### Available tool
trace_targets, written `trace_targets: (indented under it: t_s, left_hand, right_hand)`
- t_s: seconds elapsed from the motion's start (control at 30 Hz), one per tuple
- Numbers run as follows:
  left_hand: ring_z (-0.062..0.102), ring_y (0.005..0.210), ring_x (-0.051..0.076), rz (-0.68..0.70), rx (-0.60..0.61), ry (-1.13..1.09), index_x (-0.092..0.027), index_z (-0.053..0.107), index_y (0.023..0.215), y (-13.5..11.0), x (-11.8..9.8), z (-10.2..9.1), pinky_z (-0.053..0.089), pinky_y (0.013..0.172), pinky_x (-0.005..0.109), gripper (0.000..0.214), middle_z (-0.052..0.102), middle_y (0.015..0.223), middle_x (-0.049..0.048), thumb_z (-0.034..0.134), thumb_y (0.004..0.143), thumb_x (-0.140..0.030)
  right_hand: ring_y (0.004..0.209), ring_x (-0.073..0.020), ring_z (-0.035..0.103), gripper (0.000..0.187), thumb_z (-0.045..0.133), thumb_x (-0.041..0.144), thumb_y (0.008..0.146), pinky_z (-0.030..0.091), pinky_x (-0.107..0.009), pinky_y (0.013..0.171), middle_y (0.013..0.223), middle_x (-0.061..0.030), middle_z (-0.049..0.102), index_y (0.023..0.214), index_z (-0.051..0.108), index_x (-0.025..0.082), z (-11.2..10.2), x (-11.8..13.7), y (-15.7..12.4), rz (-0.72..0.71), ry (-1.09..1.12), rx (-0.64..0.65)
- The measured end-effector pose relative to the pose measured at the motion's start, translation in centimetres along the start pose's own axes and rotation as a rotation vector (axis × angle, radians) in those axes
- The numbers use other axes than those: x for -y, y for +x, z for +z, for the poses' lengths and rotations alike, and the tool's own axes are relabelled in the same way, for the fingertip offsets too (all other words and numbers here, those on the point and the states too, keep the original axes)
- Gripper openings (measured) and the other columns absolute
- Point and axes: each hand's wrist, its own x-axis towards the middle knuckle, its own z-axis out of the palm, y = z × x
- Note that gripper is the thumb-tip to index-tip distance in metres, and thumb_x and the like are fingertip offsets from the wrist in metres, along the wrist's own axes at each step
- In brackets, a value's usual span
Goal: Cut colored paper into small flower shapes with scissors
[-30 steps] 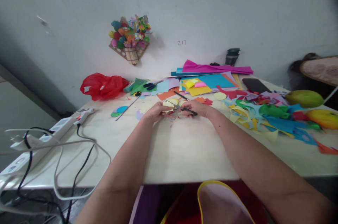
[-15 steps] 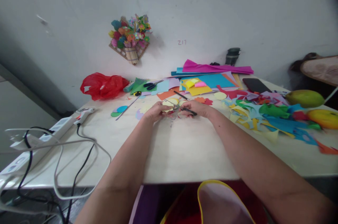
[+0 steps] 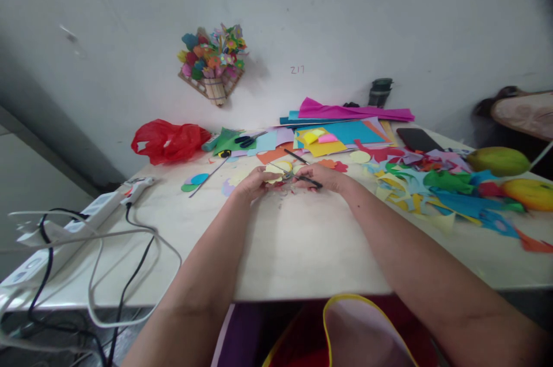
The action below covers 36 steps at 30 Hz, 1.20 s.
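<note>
Scissors [image 3: 313, 184] are held in the right hand [image 3: 324, 176] over a pale table [image 3: 311, 246], their handles partly hidden by its curled fingers. Yellowish paper [image 3: 272, 177] is pinched by the left hand's [image 3: 256, 182] fingertips, its outline blurred. "217" [image 3: 298, 70] is handwritten on the grey wall [image 3: 345, 21].

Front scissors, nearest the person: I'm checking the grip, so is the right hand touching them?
Touching. The head view shows the right hand holding the black-handled scissors, with the black handle against its fingers.
</note>
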Motion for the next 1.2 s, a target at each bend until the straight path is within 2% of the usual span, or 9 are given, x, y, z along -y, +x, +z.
trace_targets:
  t_s: [0.37, 0.77, 0.83, 1.0, 1.13, 1.2]
  left_hand:
    - [0.034, 0.041, 0.003, 0.008, -0.004, -0.005, -0.010, 0.064, 0.072, -0.2, -0.1, 0.1, 0.055, 0.062, 0.033, 0.027, 0.049, 0.049, -0.0048, 0.081, 0.053, -0.020]
    - [0.034, 0.041, 0.003, -0.003, -0.039, -0.008, -0.011, 0.063, 0.071, -0.2, -0.2, 0.0, 0.054, 0.061, 0.031, 0.025, 0.052, 0.052, -0.0044, 0.080, 0.054, -0.018]
    - [0.037, 0.041, 0.003, 0.000, -0.037, -0.015, -0.010, 0.064, 0.072, -0.1, -0.1, 0.0, 0.054, 0.060, 0.030, 0.025, 0.055, 0.055, -0.0029, 0.080, 0.055, -0.018]
    - [0.057, 0.052, 0.012, 0.023, 0.007, -0.010, -0.007, 0.067, 0.080, 0.2, 0.1, -0.3, 0.049, 0.052, 0.023, 0.026, 0.064, 0.063, 0.0065, 0.080, 0.062, -0.021]
    - [0.059, 0.050, 0.012, 0.035, 0.053, -0.035, -0.008, 0.066, 0.092, 0.3, 0.1, -0.4, 0.049, 0.052, 0.022, 0.029, 0.068, 0.067, 0.0092, 0.076, 0.072, -0.026]
    - [0.057, 0.047, 0.010, 0.059, 0.067, -0.059, -0.009, 0.065, 0.091, 0.2, 0.1, -0.3, 0.051, 0.055, 0.024, 0.028, 0.067, 0.065, 0.0075, 0.076, 0.074, -0.028]
  right_hand:
    - [0.040, -0.0049, 0.038, 0.028, 0.071, 0.038, 0.068, 0.028, -0.021, 0.042, 0.050, 0.0070, 0.049, 0.080, 0.065, 0.014, 0.0, 0.5, -0.3, 0.029, -0.002, -0.010]
    - [0.041, -0.0049, 0.037, 0.031, 0.074, 0.040, 0.065, 0.027, -0.021, 0.043, 0.050, 0.0072, 0.047, 0.081, 0.069, 0.013, -0.2, 0.3, -0.3, 0.000, 0.006, -0.018]
    - [0.041, -0.0052, 0.038, 0.030, 0.074, 0.039, 0.065, 0.028, -0.021, 0.043, 0.051, 0.0065, 0.048, 0.081, 0.068, 0.013, -0.2, 0.1, -0.2, 0.012, 0.016, -0.027]
    - [0.045, -0.0064, 0.042, 0.031, 0.075, 0.041, 0.067, 0.033, -0.021, 0.042, 0.055, 0.0053, 0.050, 0.079, 0.065, 0.015, -0.1, -0.9, 0.3, -0.035, 0.115, -0.070]
    - [0.047, -0.0059, 0.044, 0.033, 0.076, 0.042, 0.068, 0.037, -0.020, 0.042, 0.059, 0.0042, 0.051, 0.080, 0.065, 0.014, -0.3, -1.5, 0.5, -0.056, 0.124, -0.140]
    - [0.046, -0.0056, 0.044, 0.033, 0.076, 0.042, 0.068, 0.037, -0.020, 0.041, 0.060, 0.0036, 0.052, 0.081, 0.066, 0.013, -0.3, -1.6, 0.6, -0.050, 0.128, -0.156]
